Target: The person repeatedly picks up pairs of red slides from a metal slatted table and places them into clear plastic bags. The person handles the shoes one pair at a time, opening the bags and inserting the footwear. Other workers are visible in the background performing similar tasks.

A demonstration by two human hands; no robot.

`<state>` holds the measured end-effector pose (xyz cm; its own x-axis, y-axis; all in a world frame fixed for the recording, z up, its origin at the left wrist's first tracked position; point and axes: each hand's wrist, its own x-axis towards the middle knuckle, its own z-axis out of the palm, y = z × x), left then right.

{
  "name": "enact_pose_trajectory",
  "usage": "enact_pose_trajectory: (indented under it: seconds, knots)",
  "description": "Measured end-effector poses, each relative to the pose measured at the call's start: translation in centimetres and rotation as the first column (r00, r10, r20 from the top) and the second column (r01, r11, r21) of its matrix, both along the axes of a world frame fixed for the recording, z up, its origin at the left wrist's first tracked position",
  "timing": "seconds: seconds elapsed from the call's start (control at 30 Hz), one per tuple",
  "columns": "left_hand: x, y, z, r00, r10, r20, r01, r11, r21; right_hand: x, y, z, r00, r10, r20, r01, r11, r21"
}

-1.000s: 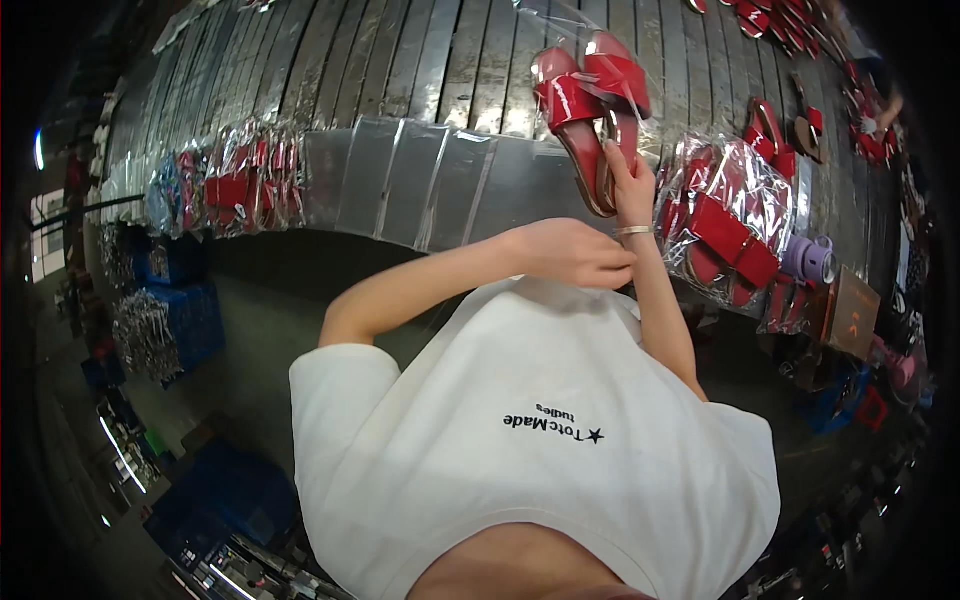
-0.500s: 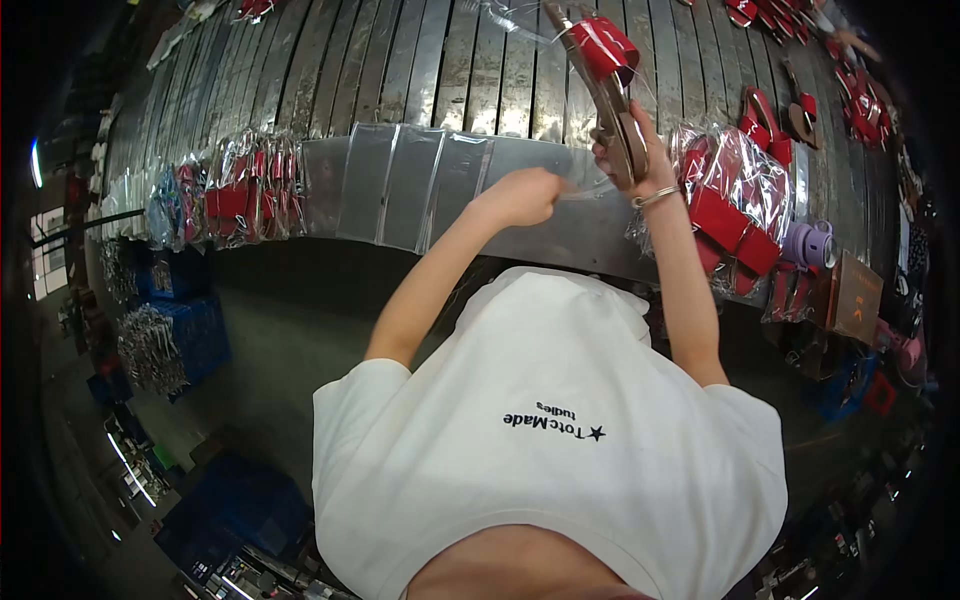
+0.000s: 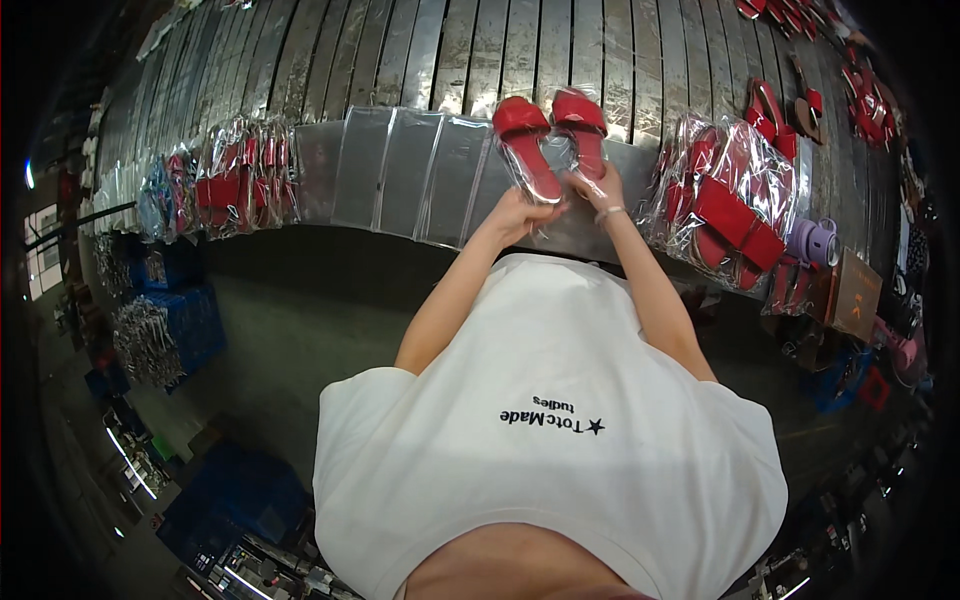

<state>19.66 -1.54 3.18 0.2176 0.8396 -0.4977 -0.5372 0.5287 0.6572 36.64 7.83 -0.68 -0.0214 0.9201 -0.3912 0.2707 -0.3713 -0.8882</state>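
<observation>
Two red slide sandals lie side by side over the grey metal strip, toes pointing away from me. My left hand (image 3: 524, 214) is closed at the heel of the left sandal (image 3: 533, 166), which has clear plastic film around it. The heel of the right sandal (image 3: 587, 145) is held in my right hand (image 3: 601, 188), with shiny clear plastic showing over it too. Clear flat plastic bags (image 3: 405, 175) lie overlapping on the strip, left of my left hand. Some fingers are hidden under the heels.
Bagged red sandals are piled on the right (image 3: 735, 215), and a row of bagged footwear (image 3: 245, 175) stands at left. A purple object (image 3: 815, 243) and a brown box (image 3: 853, 293) sit far right. Loose red sandals (image 3: 770, 118) lie on the slatted table (image 3: 400, 65). Blue crates (image 3: 185, 335) stand below left.
My right hand has come down and left, bringing its sandal from a sideways, raised pose to soles down. My left hand has moved slightly right and now grips a sandal heel.
</observation>
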Motion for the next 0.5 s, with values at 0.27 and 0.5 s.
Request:
enact_pose_trajectory:
  seconds: [0.27, 0.5]
  knots:
    - [-0.9, 0.9, -4.4, 0.909, 0.398, -0.120, -0.412, 0.901, -0.136, -2.4, -0.1, 3.6, 0.701, 0.042, 0.712, -0.522, 0.709, 0.473]
    - [-3.6, -1.6, -1.5, 0.904, 0.103, -0.414, -0.180, 0.972, -0.150, -7.8, -4.5, 6.6, 0.387, 0.686, 0.617, -0.900, 0.427, 0.090]
